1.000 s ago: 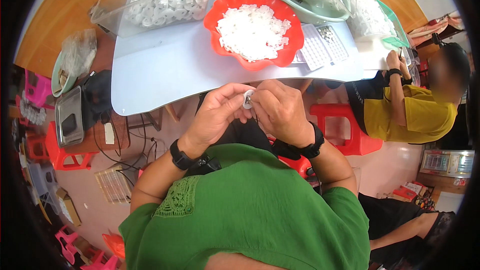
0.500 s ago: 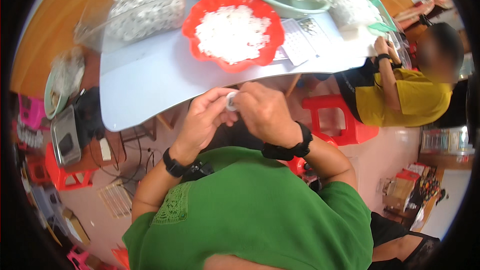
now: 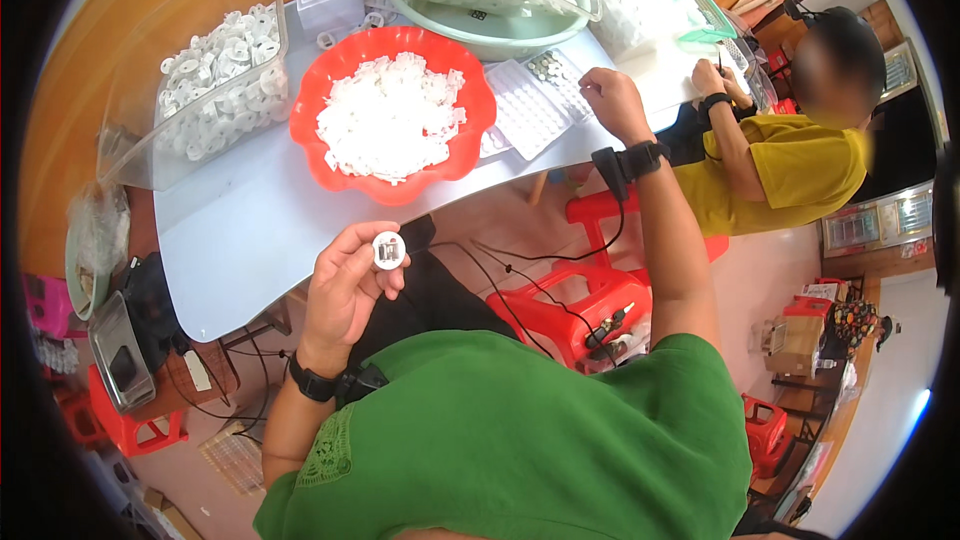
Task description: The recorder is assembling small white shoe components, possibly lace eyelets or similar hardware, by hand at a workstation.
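I see the left hand (image 3: 352, 285) pinching a white disc (image 3: 389, 251) just off the surface's (image 3: 220, 270) near edge. The right hand (image 3: 612, 105) is over its right end, beside a tray (image 3: 572, 98); I can't quite tell whether it grips anything. A red bowl (image 3: 480, 105) sits behind the near edge.

Left hand (image 3: 345, 285) pinches; right hand (image 3: 617, 105) reaches forward, apparently half-curled.

Pink stool (image 3: 46, 304), brown cardboard box (image 3: 798, 345)
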`<state>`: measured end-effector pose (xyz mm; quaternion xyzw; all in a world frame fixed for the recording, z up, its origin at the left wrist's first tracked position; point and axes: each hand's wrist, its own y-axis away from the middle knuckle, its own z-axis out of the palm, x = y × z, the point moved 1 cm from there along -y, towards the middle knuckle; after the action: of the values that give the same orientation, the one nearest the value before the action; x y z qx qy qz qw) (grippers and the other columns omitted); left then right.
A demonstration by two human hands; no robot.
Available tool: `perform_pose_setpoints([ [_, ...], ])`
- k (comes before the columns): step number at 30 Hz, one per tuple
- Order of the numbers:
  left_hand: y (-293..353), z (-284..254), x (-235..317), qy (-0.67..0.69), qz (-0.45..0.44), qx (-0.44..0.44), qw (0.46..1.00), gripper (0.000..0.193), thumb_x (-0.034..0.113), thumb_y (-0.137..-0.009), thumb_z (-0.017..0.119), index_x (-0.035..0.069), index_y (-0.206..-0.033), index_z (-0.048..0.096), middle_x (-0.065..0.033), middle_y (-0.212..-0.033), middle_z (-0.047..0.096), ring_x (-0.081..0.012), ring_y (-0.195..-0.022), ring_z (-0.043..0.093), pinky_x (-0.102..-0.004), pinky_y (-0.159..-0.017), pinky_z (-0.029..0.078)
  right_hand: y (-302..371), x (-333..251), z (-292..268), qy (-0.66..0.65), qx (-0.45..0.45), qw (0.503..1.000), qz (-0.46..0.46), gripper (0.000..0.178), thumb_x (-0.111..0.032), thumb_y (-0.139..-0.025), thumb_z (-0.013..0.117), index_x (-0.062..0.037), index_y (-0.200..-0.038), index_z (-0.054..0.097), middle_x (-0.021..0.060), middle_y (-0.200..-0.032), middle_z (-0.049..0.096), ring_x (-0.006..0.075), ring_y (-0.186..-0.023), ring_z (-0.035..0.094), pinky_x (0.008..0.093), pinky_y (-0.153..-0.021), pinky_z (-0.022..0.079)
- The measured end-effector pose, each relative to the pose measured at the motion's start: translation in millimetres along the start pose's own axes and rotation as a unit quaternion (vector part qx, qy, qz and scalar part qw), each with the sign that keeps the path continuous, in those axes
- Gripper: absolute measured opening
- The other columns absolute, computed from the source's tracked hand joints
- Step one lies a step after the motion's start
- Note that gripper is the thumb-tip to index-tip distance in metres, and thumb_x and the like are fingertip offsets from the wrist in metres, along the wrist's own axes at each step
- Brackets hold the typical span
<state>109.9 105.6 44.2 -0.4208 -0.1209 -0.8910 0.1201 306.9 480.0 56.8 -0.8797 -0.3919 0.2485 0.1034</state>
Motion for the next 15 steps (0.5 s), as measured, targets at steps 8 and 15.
perform_pose_setpoints([
  [8,0,-11,4,0.006,-0.002,0.022,1.000,0.030,0.017,-0.096,0.044,-0.005,-0.116,0.050,-0.0152,-0.089,0.061,-0.0141,-0.068,0.059,-0.0228,-0.055,0.048,-33,8,38,0.060,-0.074,0.995,0.015,0.012,-0.012,-0.072,0.061,-0.0043,-0.074,0.070,0.0173,-0.074,0.065,0.0339,-0.073,0.062,0.0410,-0.067,0.049],
  [15,-3,-16,8,0.031,-0.006,0.043,0.999,0.030,0.016,-0.096,0.045,-0.004,-0.118,0.050,-0.0164,-0.091,0.061,-0.0143,-0.070,0.060,-0.0225,-0.057,0.049,-37,19,39,0.038,-0.097,0.994,-0.040,0.011,-0.008,-0.070,0.061,-0.0020,-0.075,0.068,0.0182,-0.073,0.064,0.0349,-0.071,0.062,0.0411,-0.066,0.048],
])
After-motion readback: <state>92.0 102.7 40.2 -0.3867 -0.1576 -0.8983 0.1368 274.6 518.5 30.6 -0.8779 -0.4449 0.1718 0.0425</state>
